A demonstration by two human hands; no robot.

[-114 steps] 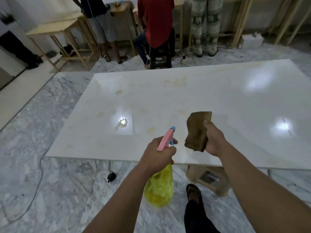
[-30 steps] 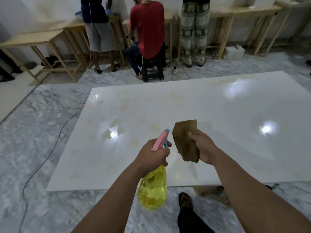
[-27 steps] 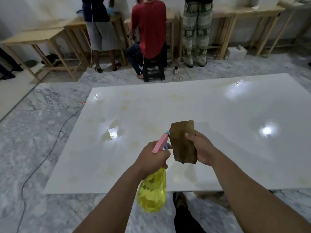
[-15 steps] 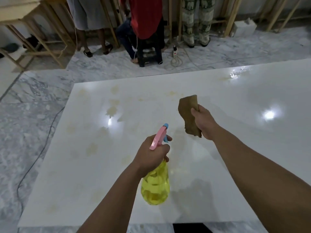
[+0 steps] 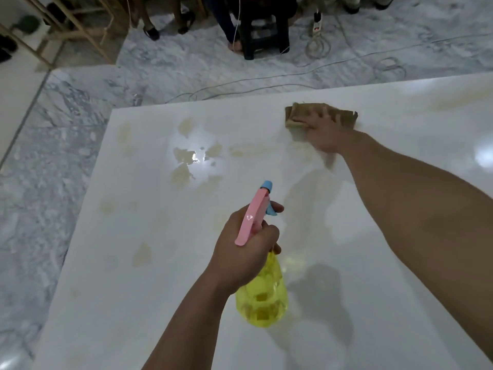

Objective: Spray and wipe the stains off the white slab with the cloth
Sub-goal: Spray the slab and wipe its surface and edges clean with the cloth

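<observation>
Nearest item: translucent yellow plastic spray bottle with a pink trigger head and blue nozzle (image 5: pixel 262 295), held above the glossy white slab (image 5: pixel 133 303). Left hand (image 5: pixel 244 247) grips the bottle neck, fingers curled round the trigger, nozzle directed away from the body toward the stained area. Beyond and to the left of that hand, several pale yellowish-brown stains (image 5: pixel 184 158) lie scattered across the slab, the densest cluster around a bright light reflection; smaller marks sit closer in, left of the bottle. Farther out, the right hand (image 5: pixel 324 129) presses a folded brown cloth (image 5: pixel 296 116) flat against the slab near its far edge; the fingers are blurred, appear spread over the cloth, and their exact lie cannot be confirmed. Assessment: wiping is in hand at the far side, with most stains not yet treated. Next move likely calls for drawing the cloth back toward the central cluster under firm, even pressure, spraying ahead of it. Beyond the slab, grey marbled floor (image 5: pixel 213 68) carries loose cables.
</observation>
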